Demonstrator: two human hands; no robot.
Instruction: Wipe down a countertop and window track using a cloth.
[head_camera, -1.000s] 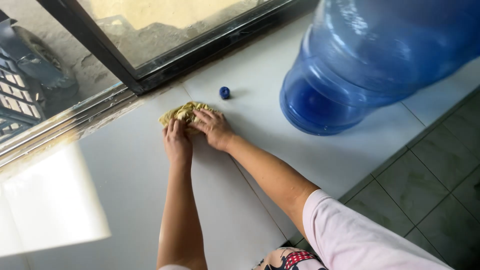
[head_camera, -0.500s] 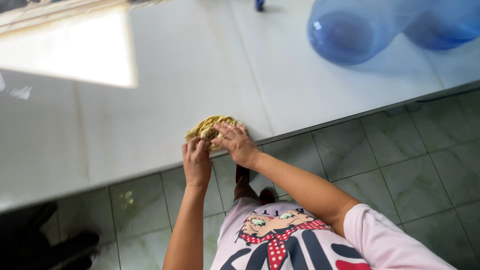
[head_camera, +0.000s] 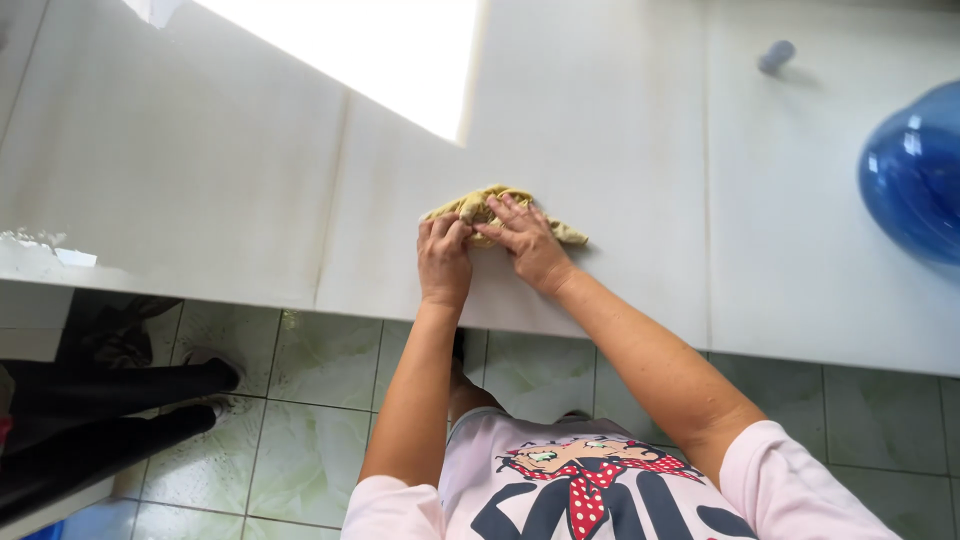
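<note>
Floor: nearest to us, below the counter's front edge, we see pale green floor tiles (head_camera: 300, 440) and, to the left of them, a dark shape low down that we cannot identify.
Our shirt: a pink top with a cartoon print (head_camera: 590, 490) fills the bottom of the view, both bare forearms reaching up from it to the cloth.
Left hand: our left hand (head_camera: 444, 262) lies palm down on the near left part of the cloth, fingers curled and pressing on it; we cannot tell whether they pinch any fabric.
Right hand: our right hand (head_camera: 532, 246) rests just beside the left, fingers spread flat over the top of the cloth, pressing and not clenched.
Cloth: the crumpled yellow cloth (head_camera: 478, 205) sits on the white tiled counter (head_camera: 250, 200), close to its front edge, partly hidden under both hands.
Right of the cloth: well apart, a large blue water jug (head_camera: 915, 175) lies at the frame's right edge, cut off by it.
Beyond the cloth: a small blue cap (head_camera: 776, 55) lies far back and to the right, near the jug.
Light: a bright glare patch (head_camera: 380, 50) lies on the counter beyond the cloth.
In the way: nothing lies between the hands and the cloth.
</note>
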